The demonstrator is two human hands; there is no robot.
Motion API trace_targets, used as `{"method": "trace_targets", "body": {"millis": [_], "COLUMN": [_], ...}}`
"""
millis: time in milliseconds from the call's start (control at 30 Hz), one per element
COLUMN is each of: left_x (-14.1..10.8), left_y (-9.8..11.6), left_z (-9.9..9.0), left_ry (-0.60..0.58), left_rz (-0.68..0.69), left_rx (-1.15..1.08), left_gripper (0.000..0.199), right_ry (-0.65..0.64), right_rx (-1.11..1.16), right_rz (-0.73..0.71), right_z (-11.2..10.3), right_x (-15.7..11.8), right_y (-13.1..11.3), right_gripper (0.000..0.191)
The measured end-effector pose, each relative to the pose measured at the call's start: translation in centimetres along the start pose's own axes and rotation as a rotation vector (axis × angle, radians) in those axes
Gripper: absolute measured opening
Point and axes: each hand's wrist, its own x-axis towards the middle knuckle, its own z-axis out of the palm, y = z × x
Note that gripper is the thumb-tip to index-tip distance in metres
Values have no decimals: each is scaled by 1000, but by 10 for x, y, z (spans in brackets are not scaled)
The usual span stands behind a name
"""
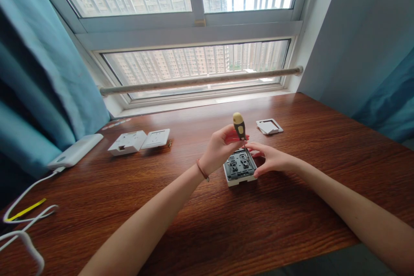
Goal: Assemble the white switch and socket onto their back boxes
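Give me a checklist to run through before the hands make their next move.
1. Screwdriver held by its handle in the left hand: ok.
2. Right hand at the right side of the dark-faced unit: ok; firmness of hold, cannot tell.
3. Screwdriver tip seated in a screw: cannot tell, too small.
4. Dark-faced unit resting on the table: ok.
5. White frame apart from the dark-faced unit: ok.

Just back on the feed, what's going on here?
The left hand holds a screwdriver near-upright, its shaft pointing down at the dark gray switch mechanism in a white base. The right hand holds the base's side. White cover pieces lie farther back; a white box, a faceplate and small screws lie to the left.
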Motion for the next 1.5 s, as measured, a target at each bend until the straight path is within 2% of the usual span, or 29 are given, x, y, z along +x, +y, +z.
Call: {"method": "trace_targets", "body": {"millis": [167, 300, 400, 500, 667, 767, 933, 1067, 1267, 1400, 1500], "left_x": [2, 3, 3, 2, 1, -2, -3, 6, 29, 31, 26], "left_y": [-1, -9, -13, -12, -3, 4, 3, 0, 10, 5, -3], "left_z": [0, 1, 0, -3, -5, 0, 9, 5, -10, -12, -12], "left_ry": [-58, 22, 95, 98, 0, -75, -64, -12, -224, -182, -178], "left_rz": [80, 108, 115, 116, 98, 99, 79, 43, -2, -3, 34], "left_rx": [-48, -49, 57, 133, 134, 59, -81, -7, 206, 88, -35], "left_gripper": [30, 22, 19, 21, 34, 38, 31, 27, 32, 56, 49], "right_ry": [7, -7, -4, -14, -23, -17, -4, -10, -20, -8, -18], "right_rx": [-1, 8, 6, 14, 19, 20, 21, 41, 51, 39, 46], "right_rz": [12, 13, 23, 14, -4, 4, 20, 23, 38, 54, 61], "right_z": [0, 0, 0, 0, 1, 1, 1, 1, 1, 1, 1], "right_x": [0, -1, -1, 0, 0, 0, -1, 0, 0, -1, -1], "right_y": [-1, -3, -3, -3, -3, -3, -2, 0, 1, -2, -5], "right_gripper": [81, 81, 79, 78, 80, 79, 80, 84, 85, 85, 84]}}
